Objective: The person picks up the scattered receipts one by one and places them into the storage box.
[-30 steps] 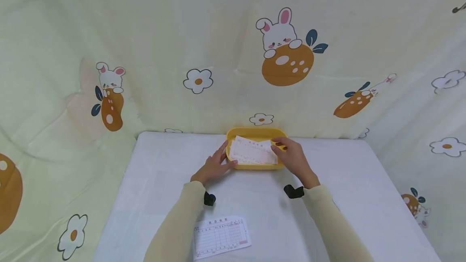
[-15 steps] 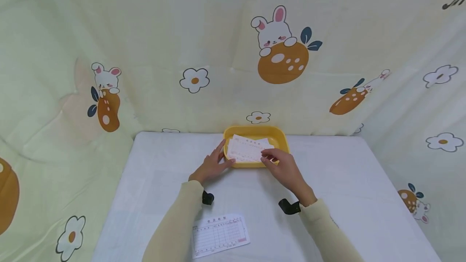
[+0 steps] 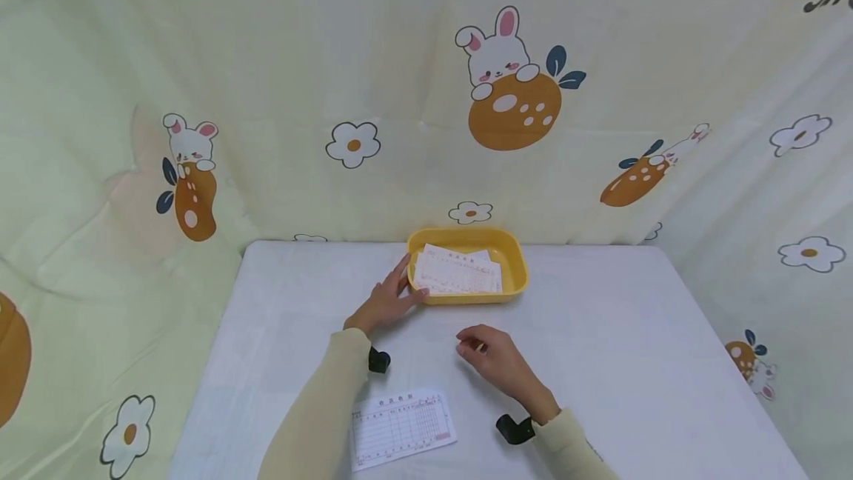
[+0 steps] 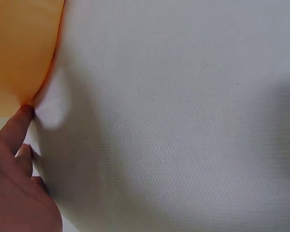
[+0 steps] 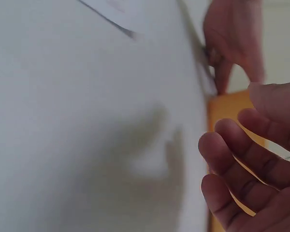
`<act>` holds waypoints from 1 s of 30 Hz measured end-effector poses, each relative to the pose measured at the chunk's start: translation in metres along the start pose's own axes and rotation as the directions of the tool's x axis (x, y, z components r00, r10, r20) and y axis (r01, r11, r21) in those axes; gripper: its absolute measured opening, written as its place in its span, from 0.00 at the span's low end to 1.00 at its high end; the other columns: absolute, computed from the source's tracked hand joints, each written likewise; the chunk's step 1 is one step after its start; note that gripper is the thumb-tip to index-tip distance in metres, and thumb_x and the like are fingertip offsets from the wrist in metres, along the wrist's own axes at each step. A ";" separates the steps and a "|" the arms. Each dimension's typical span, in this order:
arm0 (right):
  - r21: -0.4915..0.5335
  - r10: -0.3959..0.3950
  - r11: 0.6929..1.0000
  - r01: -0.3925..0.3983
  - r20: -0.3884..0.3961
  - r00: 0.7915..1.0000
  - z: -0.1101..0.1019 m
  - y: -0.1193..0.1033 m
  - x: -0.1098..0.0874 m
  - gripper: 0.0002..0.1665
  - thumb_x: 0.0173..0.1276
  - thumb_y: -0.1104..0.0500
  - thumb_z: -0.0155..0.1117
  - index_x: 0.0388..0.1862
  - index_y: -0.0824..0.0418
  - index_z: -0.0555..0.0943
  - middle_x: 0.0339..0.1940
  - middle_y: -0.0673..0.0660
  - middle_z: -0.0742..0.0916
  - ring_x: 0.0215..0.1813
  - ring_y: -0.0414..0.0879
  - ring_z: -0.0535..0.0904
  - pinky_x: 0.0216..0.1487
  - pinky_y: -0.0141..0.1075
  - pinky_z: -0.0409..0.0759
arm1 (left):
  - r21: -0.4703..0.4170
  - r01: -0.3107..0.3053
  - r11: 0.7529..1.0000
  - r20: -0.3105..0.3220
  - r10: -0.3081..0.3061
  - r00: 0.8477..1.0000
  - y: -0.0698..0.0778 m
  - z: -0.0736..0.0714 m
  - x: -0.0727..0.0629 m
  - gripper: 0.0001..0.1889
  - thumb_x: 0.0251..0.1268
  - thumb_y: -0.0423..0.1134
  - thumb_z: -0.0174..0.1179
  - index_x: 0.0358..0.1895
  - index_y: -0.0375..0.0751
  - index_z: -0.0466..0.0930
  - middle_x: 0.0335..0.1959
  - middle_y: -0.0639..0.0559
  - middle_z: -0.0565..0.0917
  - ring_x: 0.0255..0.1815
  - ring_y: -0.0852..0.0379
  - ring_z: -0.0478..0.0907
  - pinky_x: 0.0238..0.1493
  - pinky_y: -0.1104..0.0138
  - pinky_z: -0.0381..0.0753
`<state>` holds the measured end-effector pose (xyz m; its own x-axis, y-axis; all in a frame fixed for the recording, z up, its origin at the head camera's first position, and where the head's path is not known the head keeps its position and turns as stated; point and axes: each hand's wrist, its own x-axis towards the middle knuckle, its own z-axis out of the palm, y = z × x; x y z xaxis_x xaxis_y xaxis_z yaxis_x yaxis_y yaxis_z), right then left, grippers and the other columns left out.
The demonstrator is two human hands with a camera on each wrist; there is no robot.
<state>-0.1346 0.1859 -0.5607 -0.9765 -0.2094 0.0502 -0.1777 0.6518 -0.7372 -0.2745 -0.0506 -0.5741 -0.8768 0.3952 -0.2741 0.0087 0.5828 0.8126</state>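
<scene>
At the back of the table, a yellow plastic tray [image 3: 511,272] holds a few overlapping printed paper slips [image 3: 460,272]. My left hand [image 3: 383,306] rests against the tray's left side, its thumb at the front left corner. In the left wrist view, fingers of the left hand [image 4: 19,183] touch the tray's outer wall [image 4: 26,53]. My right hand [image 3: 500,361] hovers over the table in front of the tray, its fingers loosely bent with nothing between them. Closer to me lies a ruled receipt form [image 3: 403,432], partly covered by the left sleeve.
A white cloth covers the table [image 3: 600,332]. Behind it hangs a pale curtain [image 3: 400,58] with rabbit, orange and flower prints, close to the tray's far rim. Black wrist cameras [image 3: 515,429] sit at both sleeves.
My right hand has come off the slips in the tray and drawn back towards me, leaving them there. The left hand stays at the tray's left side.
</scene>
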 end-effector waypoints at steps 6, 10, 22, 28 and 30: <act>0.029 0.005 1.000 -0.007 0.071 0.997 0.021 0.005 -0.012 0.08 0.77 0.63 0.70 0.51 0.63 0.88 0.41 0.47 0.88 0.42 0.40 0.81 0.47 0.37 0.85 | 0.007 -0.014 1.000 0.005 0.014 1.000 -0.001 -0.001 0.001 0.49 0.75 0.66 0.61 0.89 0.69 0.39 0.87 0.48 0.58 0.88 0.40 0.42 0.85 0.41 0.36; 0.048 -0.019 0.999 0.014 0.091 0.996 0.030 0.005 -0.015 0.06 0.76 0.64 0.70 0.49 0.63 0.88 0.41 0.47 0.88 0.43 0.40 0.82 0.48 0.38 0.85 | 0.012 -0.018 1.000 0.002 0.018 1.000 -0.001 0.000 0.002 0.50 0.75 0.67 0.61 0.89 0.69 0.39 0.87 0.48 0.59 0.89 0.42 0.43 0.85 0.43 0.35; -0.009 -0.020 1.000 0.021 0.118 0.993 0.048 0.004 -0.019 0.04 0.72 0.62 0.75 0.43 0.55 0.89 0.41 0.43 0.84 0.47 0.43 0.79 0.52 0.42 0.79 | 0.027 0.009 1.000 -0.019 -0.008 1.000 -0.002 0.007 0.007 0.50 0.76 0.65 0.62 0.90 0.67 0.40 0.87 0.48 0.59 0.88 0.42 0.45 0.85 0.42 0.34; -0.044 -0.009 0.999 0.013 0.098 0.995 0.053 0.004 -0.023 0.06 0.70 0.61 0.77 0.40 0.51 0.87 0.41 0.43 0.81 0.48 0.44 0.74 0.55 0.46 0.74 | 0.021 0.017 1.000 -0.017 -0.016 1.000 -0.001 0.006 0.006 0.50 0.75 0.65 0.62 0.90 0.67 0.40 0.87 0.48 0.57 0.88 0.41 0.45 0.84 0.40 0.35; -0.058 -0.017 0.998 0.022 0.085 0.996 0.055 0.004 -0.024 0.07 0.70 0.61 0.77 0.38 0.50 0.86 0.40 0.42 0.80 0.48 0.43 0.73 0.55 0.46 0.73 | 0.018 0.021 1.000 -0.017 -0.020 1.000 -0.001 0.006 0.006 0.50 0.76 0.64 0.62 0.90 0.68 0.40 0.87 0.48 0.57 0.88 0.41 0.45 0.84 0.40 0.35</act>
<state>-0.1052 0.1538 -0.6017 -0.9595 -0.2817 0.0048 -0.2056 0.6886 -0.6954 -0.2767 -0.0445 -0.5793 -0.8848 0.3712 -0.2818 -0.0008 0.6034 0.7974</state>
